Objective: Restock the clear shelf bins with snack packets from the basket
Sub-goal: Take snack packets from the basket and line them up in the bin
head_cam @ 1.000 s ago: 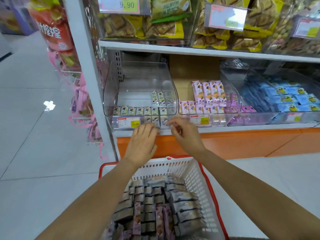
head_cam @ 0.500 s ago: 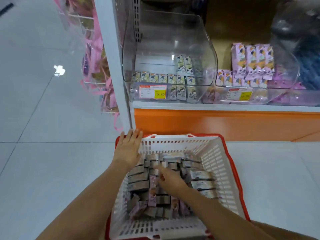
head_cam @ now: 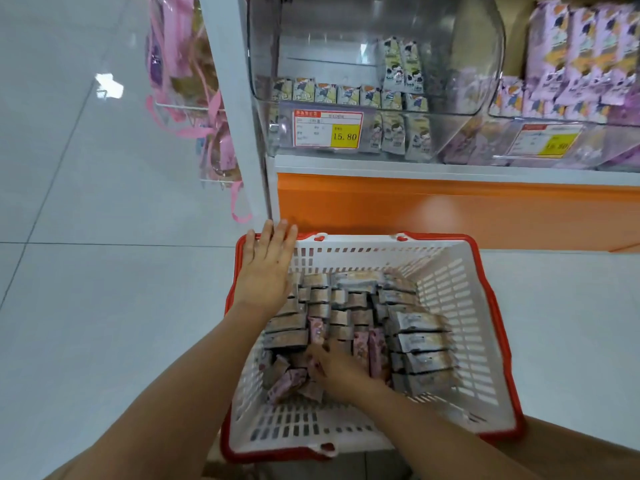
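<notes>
Both arms reach to the basket (head_cam: pixel 457 306) on the floor. My left hand (head_cam: pixel 266 268) lies flat, fingers straight, on its far left corner. My right hand (head_cam: pixel 337 368) is down among the snack packets (head_cam: pixel 419 341), fingers bent; I cannot tell whether it grips one. The clear shelf bin (head_cam: pixel 311 46) above holds a few packets.
</notes>
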A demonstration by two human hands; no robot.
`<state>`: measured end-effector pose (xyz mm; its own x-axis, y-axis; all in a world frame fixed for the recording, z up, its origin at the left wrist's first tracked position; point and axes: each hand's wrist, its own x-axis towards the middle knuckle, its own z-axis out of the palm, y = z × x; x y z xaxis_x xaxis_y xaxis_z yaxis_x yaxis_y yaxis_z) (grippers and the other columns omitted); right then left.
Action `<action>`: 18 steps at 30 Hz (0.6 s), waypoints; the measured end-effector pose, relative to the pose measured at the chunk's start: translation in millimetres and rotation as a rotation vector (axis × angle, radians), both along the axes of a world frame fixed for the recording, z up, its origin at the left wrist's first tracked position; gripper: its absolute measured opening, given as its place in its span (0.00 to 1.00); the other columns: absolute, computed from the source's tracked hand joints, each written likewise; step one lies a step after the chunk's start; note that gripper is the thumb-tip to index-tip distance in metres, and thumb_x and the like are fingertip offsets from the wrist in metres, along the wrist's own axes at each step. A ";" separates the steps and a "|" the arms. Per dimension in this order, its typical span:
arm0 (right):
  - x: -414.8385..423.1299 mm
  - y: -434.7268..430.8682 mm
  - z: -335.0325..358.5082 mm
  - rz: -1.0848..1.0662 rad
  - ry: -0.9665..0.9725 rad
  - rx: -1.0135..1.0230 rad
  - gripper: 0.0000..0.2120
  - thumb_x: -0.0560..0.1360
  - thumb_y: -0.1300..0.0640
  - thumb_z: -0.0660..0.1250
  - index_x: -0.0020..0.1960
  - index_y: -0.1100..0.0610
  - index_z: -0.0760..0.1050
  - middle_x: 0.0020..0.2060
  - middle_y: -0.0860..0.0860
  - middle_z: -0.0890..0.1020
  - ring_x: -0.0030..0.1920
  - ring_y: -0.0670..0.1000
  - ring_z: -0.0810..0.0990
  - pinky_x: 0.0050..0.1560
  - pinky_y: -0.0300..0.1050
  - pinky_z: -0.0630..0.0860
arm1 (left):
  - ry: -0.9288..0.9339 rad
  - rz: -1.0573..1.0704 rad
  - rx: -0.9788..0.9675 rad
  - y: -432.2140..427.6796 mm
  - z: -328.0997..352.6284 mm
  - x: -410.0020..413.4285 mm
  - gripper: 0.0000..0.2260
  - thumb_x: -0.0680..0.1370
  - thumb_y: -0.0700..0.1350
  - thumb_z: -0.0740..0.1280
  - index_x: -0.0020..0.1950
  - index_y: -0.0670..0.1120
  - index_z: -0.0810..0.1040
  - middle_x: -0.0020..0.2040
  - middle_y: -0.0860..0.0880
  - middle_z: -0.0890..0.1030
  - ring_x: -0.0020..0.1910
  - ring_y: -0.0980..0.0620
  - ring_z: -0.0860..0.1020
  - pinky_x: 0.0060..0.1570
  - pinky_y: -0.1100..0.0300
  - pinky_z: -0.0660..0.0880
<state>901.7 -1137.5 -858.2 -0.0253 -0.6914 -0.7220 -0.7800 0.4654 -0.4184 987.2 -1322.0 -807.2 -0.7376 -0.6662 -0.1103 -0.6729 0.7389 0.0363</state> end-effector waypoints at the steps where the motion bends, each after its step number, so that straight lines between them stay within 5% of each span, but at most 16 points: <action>1: -0.4 2.7 -3.0 -0.009 0.008 -0.019 0.17 0.83 0.51 0.54 0.71 0.50 0.65 0.64 0.57 0.66 0.47 0.54 0.71 0.45 0.45 0.69 | 0.009 0.001 0.005 -0.1 -0.2 0.5 0.37 0.81 0.51 0.57 0.76 0.47 0.31 0.80 0.44 0.38 0.78 0.42 0.36 0.76 0.42 0.38; 5: -6.4 8.3 -7.2 -0.134 0.032 -0.103 0.10 0.83 0.53 0.55 0.62 0.51 0.70 0.61 0.54 0.69 0.50 0.55 0.74 0.51 0.48 0.75 | 0.033 -0.004 0.025 -2.1 0.0 0.8 0.38 0.80 0.49 0.60 0.77 0.47 0.33 0.80 0.45 0.40 0.78 0.43 0.37 0.76 0.42 0.38; 12: -42.4 0.4 28.7 -0.127 0.066 -0.214 0.13 0.84 0.53 0.52 0.66 0.52 0.66 0.51 0.56 0.73 0.43 0.54 0.71 0.43 0.47 0.71 | -0.022 0.010 0.080 -3.2 13.8 -2.4 0.39 0.81 0.51 0.61 0.77 0.48 0.33 0.81 0.46 0.41 0.79 0.44 0.40 0.76 0.45 0.38; 15: -62.4 -3.0 59.9 -0.105 0.068 -0.364 0.12 0.82 0.56 0.55 0.64 0.55 0.69 0.54 0.57 0.76 0.47 0.57 0.75 0.42 0.47 0.70 | -0.095 0.004 0.127 -3.3 38.9 -9.5 0.35 0.81 0.50 0.60 0.80 0.46 0.41 0.81 0.45 0.44 0.79 0.44 0.44 0.77 0.47 0.42; 18: -87.1 -6.9 99.7 -0.143 0.075 -0.551 0.13 0.83 0.54 0.55 0.65 0.53 0.69 0.58 0.55 0.78 0.47 0.53 0.76 0.43 0.46 0.70 | 0.053 -0.078 0.127 -1.6 68.5 -21.1 0.29 0.80 0.46 0.62 0.79 0.46 0.56 0.79 0.45 0.59 0.77 0.44 0.58 0.76 0.49 0.53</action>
